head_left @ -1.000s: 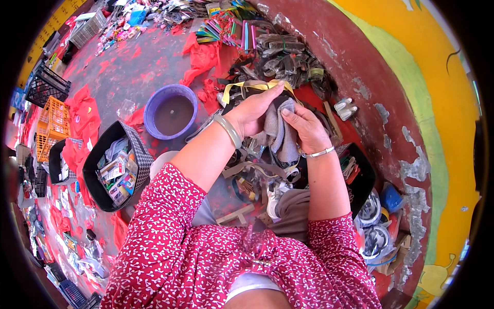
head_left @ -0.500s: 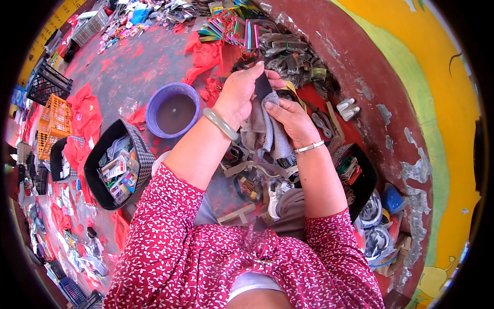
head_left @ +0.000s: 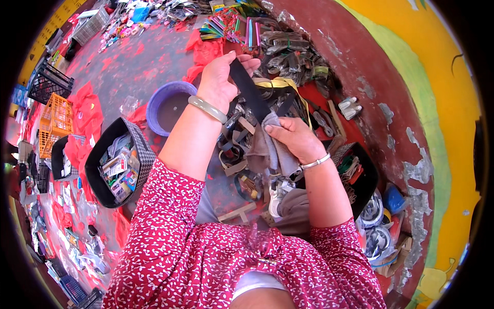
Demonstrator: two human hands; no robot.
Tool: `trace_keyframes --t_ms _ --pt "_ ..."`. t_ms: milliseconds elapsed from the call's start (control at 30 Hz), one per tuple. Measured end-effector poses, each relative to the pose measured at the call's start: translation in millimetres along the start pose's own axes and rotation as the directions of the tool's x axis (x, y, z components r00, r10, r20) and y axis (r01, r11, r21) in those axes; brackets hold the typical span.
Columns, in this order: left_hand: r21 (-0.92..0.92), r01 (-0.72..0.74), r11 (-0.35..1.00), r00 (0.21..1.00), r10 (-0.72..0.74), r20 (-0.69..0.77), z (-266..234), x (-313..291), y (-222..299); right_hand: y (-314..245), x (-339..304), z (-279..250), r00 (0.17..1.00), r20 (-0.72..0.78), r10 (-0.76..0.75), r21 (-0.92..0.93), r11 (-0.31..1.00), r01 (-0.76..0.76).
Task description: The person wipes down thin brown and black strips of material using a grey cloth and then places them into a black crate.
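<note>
One black strap (head_left: pixel 249 90) runs on a slant between the person's two hands, held above the floor. Take the gray cloth (head_left: pixel 278 154) as the middle of a clock, with the lap at six: the strap stretches from there to eleven o'clock, where the left hand (head_left: pixel 218 80) has its upper end nipped between thumb and fingers. The right hand (head_left: pixel 296 139) is clamped on the cloth, bunched about the strap's lower part; whether it wraps both faces I can't tell from where I stand.

This looks to me like rubbing the strap down. To do it well, I'd keep the left pinch firm, hold the strap flat and taut, squeeze evenly with the thumb, and draw the cloth along the length, turning to a fresh fold when it gets dirty. The purple basin (head_left: pixel 154 116) at ten o'clock is near enough for a rinse.

As for pose, the hands are well apart. The left forearm (head_left: pixel 188 136) reaches up toward one o'clock, farther out, its wrist wearing a pale bangle (head_left: pixel 207 109). The right forearm (head_left: pixel 329 193) leans toward eleven and sits closer to the body, elbow bent, thumb uppermost on the cloth.
</note>
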State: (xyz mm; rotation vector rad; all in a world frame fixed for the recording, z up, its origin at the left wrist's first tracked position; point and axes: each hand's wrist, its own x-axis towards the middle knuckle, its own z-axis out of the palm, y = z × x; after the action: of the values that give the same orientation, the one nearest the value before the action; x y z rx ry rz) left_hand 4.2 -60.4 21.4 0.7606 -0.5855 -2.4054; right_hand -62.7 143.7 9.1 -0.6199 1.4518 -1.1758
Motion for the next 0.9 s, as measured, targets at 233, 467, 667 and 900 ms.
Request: trace_keyframes --t_ms 233,467,667,900 --pt "0.000 -0.194 0.981 0.981 0.194 -0.025 -9 13 22 -7 -32 -13 0.999 0.044 -0.026 -0.219 0.975 0.035" --pt "-0.055 -0.129 0.990 0.991 0.131 0.023 -7 16 7 -2 -38 -35 0.987 0.093 -0.132 -0.057 0.989 0.138" --pt "-0.189 0.240 0.952 0.950 -0.189 0.250 -18 25 -32 -11 -21 -21 0.954 -0.100 -0.282 0.388 0.872 0.298" --pt "0.095 0.344 0.934 0.819 -0.349 0.455 7 -13 -57 -8 7 -13 0.958 -0.110 -0.264 0.292 0.913 0.285"
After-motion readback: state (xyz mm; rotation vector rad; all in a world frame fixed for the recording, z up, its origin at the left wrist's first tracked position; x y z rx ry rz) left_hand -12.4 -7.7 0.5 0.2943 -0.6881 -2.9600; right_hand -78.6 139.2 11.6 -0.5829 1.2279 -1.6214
